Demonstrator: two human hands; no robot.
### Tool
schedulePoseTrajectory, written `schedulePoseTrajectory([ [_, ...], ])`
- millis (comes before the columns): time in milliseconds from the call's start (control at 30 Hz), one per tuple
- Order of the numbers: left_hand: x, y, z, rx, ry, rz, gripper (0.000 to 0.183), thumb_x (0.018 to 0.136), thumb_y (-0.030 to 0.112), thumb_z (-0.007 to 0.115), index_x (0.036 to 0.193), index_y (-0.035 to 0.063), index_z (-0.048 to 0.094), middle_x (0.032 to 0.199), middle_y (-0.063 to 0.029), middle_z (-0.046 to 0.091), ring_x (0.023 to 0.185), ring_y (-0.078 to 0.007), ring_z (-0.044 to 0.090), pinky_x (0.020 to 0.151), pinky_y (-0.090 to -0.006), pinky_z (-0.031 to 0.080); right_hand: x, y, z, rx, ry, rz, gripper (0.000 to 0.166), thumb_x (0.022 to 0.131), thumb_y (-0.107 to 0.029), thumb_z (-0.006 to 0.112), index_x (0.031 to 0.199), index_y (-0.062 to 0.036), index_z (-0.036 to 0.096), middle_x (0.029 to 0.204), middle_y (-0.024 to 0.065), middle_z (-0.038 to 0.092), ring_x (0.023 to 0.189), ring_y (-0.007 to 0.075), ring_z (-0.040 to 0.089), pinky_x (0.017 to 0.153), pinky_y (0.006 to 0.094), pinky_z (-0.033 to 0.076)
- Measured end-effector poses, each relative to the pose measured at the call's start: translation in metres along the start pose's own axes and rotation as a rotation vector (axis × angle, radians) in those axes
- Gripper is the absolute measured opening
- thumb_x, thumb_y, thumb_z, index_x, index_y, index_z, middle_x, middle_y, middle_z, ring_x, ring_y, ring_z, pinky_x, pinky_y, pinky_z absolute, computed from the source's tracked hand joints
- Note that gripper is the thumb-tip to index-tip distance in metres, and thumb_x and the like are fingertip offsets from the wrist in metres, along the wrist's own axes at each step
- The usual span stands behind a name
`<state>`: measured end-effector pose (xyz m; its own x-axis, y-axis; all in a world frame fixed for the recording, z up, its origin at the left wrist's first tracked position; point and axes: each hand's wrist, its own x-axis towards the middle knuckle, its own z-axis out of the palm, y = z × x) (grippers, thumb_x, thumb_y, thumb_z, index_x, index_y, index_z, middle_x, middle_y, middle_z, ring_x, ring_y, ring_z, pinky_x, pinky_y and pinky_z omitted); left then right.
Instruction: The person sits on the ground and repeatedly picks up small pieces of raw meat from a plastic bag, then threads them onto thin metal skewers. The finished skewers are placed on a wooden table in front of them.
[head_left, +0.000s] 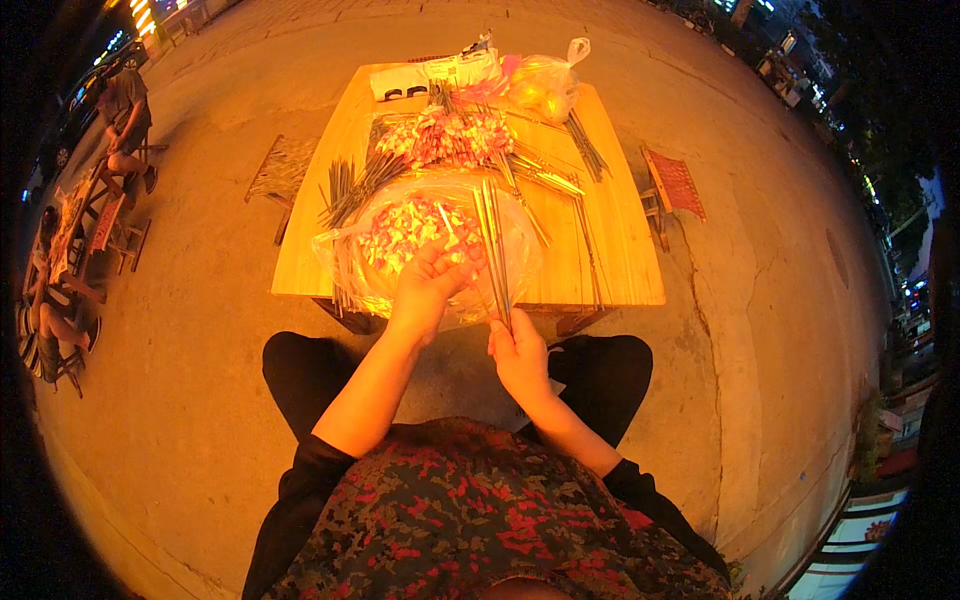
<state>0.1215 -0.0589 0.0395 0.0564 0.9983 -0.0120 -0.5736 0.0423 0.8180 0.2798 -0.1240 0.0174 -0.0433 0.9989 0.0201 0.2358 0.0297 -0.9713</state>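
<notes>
My right hand (519, 351) grips the lower ends of a bundle of metal skewers (491, 247), which point up and away from me. One thin skewer seems to slant from this hand toward my left fingers. Above the near edge of the wooden table, my left hand (431, 281) has its fingertips pinched on what looks like a small pink piece of meat. Just beyond it, a heap of cut raw meat (405, 232) fills a bowl or basin lined with a clear plastic bag (525, 262). Behind that lies a pile of threaded meat skewers (450, 139).
Loose metal skewers (360, 187) lie left of the heap, more skewers (589, 146) to the right. A knotted plastic bag (544, 86) and a white package (435, 75) sit at the table's (622, 262) far end. Stools (675, 184) flank it. People (127, 112) sit far left.
</notes>
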Motion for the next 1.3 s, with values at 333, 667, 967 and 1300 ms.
schedulePoseTrajectory([
  [333,0.011,0.0,-0.015,0.248,-0.055,-0.003,0.039,0.092,0.005,0.061,0.129,-0.0005,0.051,0.108,-0.0093,0.066,0.096,-0.0163,0.065,0.082,-0.0262,0.052,0.01,-0.008,-0.02,0.577,-0.526,0.3,0.017,0.102,-0.017,0.048,0.105,-0.0028,0.056,0.075,0.0023,0.053,0.048,0.0055,0.039,0.041,0.0206,0.028],
  [667,0.023,0.021,-0.004,0.368,0.026,0.008,0.015,0.093,0.017,0.065,0.09,0.0031,0.062,0.077,-0.0021,0.063,0.07,-0.0094,0.06,0.063,-0.0234,0.048,0.01,-0.005,-0.035,0.646,-0.495,0.344,0.021,0.103,-0.02,0.048,0.103,-0.0012,0.057,0.069,-0.0018,0.045,0.047,0.0046,0.033,0.04,0.0205,0.025],
  [967,0.04,0.043,0.006,0.299,0.062,-0.057,0.014,0.089,0.01,0.066,0.076,0.0054,0.062,0.068,-0.0008,0.061,0.059,-0.0097,0.056,0.058,-0.0244,0.045,0.012,-0.017,-0.031,0.526,-0.289,0.246,0.023,0.102,-0.02,0.048,0.103,-0.001,0.061,0.069,-0.0003,0.05,0.047,0.0056,0.038,0.041,0.0214,0.028],
  [1300,0.043,0.049,-0.012,0.294,-0.084,0.014,0.009,0.088,0.013,0.065,0.085,0.0054,0.064,0.077,-0.0023,0.063,0.07,-0.0103,0.058,0.068,-0.0261,0.048,0.024,-0.012,-0.047,0.499,-0.159,0.248,0.014,0.097,-0.012,0.056,0.103,-0.0003,0.062,0.071,0.0019,0.056,0.046,0.0052,0.038,0.041,0.0214,0.026],
])
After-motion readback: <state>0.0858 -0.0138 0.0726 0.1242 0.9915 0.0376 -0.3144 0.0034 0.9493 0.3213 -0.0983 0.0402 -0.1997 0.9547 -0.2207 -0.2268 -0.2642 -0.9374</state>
